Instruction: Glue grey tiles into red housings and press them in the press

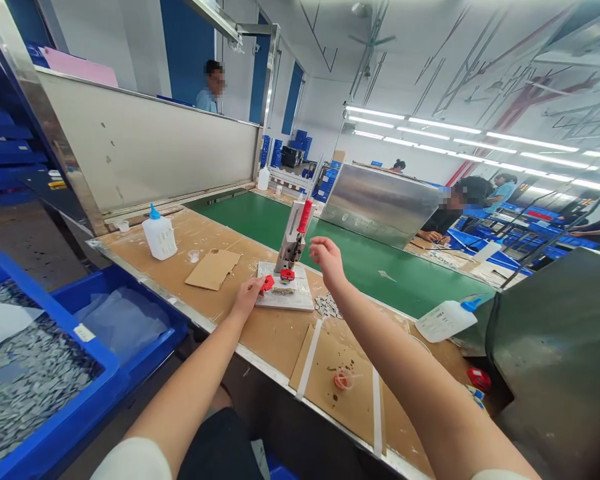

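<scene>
My left hand (pixel 249 297) pinches a small red plastic piece (pixel 267 285) at the left edge of a white base plate (pixel 300 301). On that plate stands a metal toggle-clamp press (pixel 286 250) with its red handle (pixel 305 217) pointing up. Another red part (pixel 287 275) sits under the press. My right hand (pixel 327 259) hovers to the right of the handle, apart from it, fingers loosely bent and nothing visible in them. Beside the plate, below my right wrist, lies a pile of small grey-white pieces (pixel 329 306).
White bottles with blue caps stand left (pixel 159 235) and lean right (pixel 447 321). A cardboard piece (pixel 213 269) and a small cup with red contents (pixel 343 380) lie on the bench. Blue bins (pixel 105 380) flank it left; a green belt (pixel 365 257) runs behind. Other people work farther back.
</scene>
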`<move>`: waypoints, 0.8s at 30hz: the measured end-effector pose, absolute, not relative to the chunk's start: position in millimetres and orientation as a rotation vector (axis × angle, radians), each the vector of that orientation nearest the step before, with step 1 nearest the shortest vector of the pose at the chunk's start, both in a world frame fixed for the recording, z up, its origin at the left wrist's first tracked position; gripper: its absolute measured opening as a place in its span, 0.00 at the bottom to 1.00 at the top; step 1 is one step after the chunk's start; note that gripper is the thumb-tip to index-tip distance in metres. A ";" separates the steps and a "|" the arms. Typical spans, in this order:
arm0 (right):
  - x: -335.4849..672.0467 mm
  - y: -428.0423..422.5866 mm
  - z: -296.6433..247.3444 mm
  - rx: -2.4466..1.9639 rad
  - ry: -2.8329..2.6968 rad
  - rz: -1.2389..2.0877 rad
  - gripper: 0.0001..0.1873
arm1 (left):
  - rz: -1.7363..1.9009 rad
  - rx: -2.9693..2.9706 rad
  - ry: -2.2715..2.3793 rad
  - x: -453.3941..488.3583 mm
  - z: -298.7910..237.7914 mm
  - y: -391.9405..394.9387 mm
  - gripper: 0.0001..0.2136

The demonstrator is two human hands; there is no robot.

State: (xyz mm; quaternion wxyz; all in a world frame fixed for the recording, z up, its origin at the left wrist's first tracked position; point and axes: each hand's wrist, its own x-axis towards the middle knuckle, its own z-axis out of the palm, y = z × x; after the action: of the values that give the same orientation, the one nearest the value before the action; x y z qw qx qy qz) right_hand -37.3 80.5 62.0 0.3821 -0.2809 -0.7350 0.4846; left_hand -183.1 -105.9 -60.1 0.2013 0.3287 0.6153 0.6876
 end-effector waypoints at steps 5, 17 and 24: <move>-32.9 70.6 -10.4 -0.857 -2.059 1.247 0.34 | 2.013 0.724 1.597 -186.3 -63.5 -102.3 0.26; 17.4 114.2 -8.8 -0.987 -1.997 1.404 0.22 | 2.038 0.561 1.415 -183.3 -60.4 -104.6 0.29; 100.4 171.0 10.9 -1.197 -1.492 1.244 0.14 | 1.980 0.617 1.391 -185.0 -64.9 -99.5 0.36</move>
State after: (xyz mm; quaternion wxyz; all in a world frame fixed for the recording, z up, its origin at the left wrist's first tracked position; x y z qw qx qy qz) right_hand 100.4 171.0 10.9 0.4169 -0.4771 -0.5942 0.4955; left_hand -185.0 -99.5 -64.9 0.3166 0.2345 0.5285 0.7520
